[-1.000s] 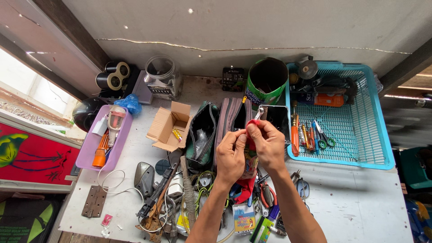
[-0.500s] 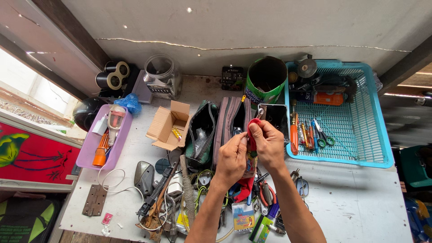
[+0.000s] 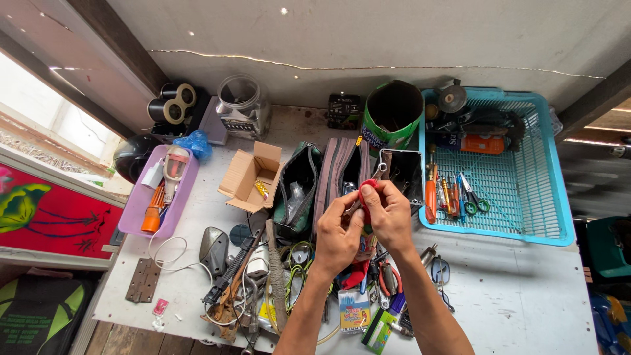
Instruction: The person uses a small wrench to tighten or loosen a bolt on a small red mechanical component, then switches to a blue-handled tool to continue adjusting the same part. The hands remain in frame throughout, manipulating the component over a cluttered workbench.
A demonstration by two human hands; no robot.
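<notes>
Both my hands are raised above the cluttered white table [image 3: 526, 289], meeting around a small red object [image 3: 365, 197]. My left hand [image 3: 340, 233] pinches it from the lower left. My right hand [image 3: 389, 215] closes on it from the right, thumb and fingers curled over it. The object is mostly hidden by my fingers; only a red edge and a small metal bit at its top show. Directly beneath the hands lie an open grey zip pouch [image 3: 342, 167] and a pile of small tools.
A blue plastic basket [image 3: 526, 197] with screwdrivers and scissors [image 3: 474, 197] sits at the right. A green can [image 3: 392, 115], a glass jar [image 3: 242, 105], an open cardboard box [image 3: 246, 177] and a purple tray [image 3: 161, 200] stand behind and left. Cables, pliers and a hinge [image 3: 142, 281] litter the front.
The hands have drawn closer together and slightly lower around the red object, covering more of it. Nothing on the table has moved.
</notes>
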